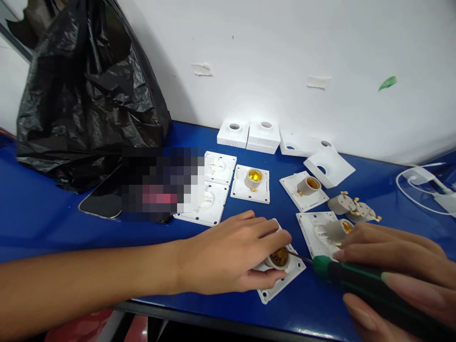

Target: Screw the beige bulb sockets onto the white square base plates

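My left hand (231,254) lies over a white square plate with a lamp socket (280,266) near the table's front edge, fingers curled around the socket and holding it down. My right hand (395,266) grips a green-and-black screwdriver (359,280). Its thin metal tip reaches into the brass-lined mouth of that socket. Just behind the right hand lies another white plate with a socket (326,232).
On the blue table (53,213) lie several more white plates, sockets (250,183) and square covers (263,135). A black plastic bag (89,90) stands at back left, with a phone (103,199) before it. A white cable (420,185) lies at right. A white wall rises behind.
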